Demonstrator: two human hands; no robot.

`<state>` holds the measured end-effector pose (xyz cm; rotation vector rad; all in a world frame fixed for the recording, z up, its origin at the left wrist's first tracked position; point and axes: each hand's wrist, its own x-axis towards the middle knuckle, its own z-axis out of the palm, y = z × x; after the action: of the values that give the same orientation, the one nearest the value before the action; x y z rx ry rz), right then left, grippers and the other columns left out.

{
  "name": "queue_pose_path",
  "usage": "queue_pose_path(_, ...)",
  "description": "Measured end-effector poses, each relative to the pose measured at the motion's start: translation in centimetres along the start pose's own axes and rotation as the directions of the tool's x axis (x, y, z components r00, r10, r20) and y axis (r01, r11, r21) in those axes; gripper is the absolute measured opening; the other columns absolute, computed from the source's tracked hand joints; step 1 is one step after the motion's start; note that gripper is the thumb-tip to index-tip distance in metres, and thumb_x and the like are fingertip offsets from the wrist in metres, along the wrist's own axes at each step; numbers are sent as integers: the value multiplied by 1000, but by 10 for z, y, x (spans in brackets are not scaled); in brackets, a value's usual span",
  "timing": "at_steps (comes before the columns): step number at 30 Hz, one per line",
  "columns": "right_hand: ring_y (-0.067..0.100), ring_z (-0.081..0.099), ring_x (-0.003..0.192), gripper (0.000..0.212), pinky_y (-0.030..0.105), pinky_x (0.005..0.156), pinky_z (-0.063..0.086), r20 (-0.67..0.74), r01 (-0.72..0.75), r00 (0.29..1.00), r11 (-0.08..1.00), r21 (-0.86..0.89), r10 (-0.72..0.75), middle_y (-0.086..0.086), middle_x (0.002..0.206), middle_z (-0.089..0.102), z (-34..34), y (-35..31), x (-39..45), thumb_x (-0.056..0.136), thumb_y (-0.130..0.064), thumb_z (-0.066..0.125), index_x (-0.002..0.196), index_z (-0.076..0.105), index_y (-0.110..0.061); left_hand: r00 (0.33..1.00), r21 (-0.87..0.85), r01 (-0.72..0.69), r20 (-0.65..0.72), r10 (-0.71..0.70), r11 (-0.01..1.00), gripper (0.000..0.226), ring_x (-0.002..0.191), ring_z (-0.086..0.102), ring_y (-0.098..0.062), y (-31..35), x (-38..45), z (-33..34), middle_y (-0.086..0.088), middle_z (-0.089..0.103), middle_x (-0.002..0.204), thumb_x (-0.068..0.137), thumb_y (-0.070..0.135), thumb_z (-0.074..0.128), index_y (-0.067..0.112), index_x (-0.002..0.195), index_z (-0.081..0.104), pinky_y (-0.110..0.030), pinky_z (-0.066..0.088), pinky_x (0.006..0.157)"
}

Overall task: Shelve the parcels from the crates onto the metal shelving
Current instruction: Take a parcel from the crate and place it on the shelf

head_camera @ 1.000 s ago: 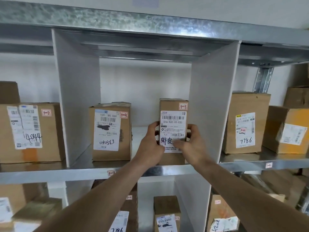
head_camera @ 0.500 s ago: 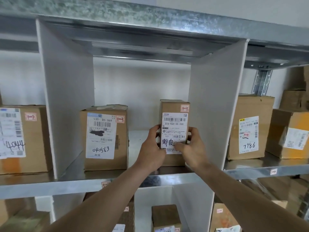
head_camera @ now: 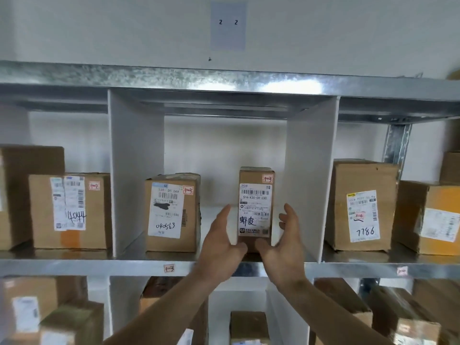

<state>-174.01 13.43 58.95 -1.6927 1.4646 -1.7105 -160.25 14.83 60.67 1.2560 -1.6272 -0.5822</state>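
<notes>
Fingers of left hand (head_camera: 222, 247) and right hand (head_camera: 283, 247) are extended and loosely spread, flanking the narrow parcel (head_camera: 256, 207); side contact can't be confirmed. Parcel stands upright, long axis vertical, on shelf (head_camera: 124, 266) in bay 1-3, between both palms, equally near.

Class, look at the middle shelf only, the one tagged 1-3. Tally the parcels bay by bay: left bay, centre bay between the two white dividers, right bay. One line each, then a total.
Left bay: 2, the 4044 box and a box behind it.
Centre bay: 2, the 040563 box and the narrow box.
Right bay: 4, the 7786 box, an orange-sided box, one behind it and one above that, barely seen.
Total: 8
</notes>
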Motion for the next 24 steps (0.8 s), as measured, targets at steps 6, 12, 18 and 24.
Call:
queue_pose_path(6, 13, 55, 119, 73, 36, 103, 52, 21, 35, 999, 997, 63, -36, -17, 123, 54, 6, 9, -34, 76, -4, 79, 127, 39, -38, 996, 71, 40, -86, -34, 997, 80, 133, 44, -7, -16, -45, -2, 12, 45, 149, 87, 11, 73, 31, 152, 31, -22, 37, 109)
queue_pose_path(12, 14, 55, 100, 64, 17, 75, 52, 147, 47, 986, 983, 178, -74, -20, 104, 51, 41, -13, -56, 79, 0, 78, 121, 42, -34, 984, 160, 44, -179, -15, 986, 71, 133, 40, -4, -18, -81, -48, 22, 37, 141, 90, 14, 71, 31, 148, 32, -19, 34, 111)
queue_pose_path(18, 12, 55, 107, 60, 11, 82, 45, 253, 102, 955, 972, 212, -156, -11, 113, 57, 91, -59, -91, 82, -4, 78, 121, 42, -32, 952, 197, 108, -301, -45, 974, 61, 127, 45, -7, -29, -117, -116, 24, 45, 130, 91, 15, 70, 43, 131, 34, -9, 39, 96)
queue_pose_path(24, 19, 59, 115, 62, 38, 100, 55, 353, 207, 899, 961, 183, -261, -5, 123, 61, 161, -106, -141, 78, -13, 85, 127, 49, -28, 955, 663, 216, -295, -16, 717, 83, 155, 6, -24, -75, -160, -197, 9, 1, 168, 91, 40, 64, 36, 156, 12, -46, 25, 122)
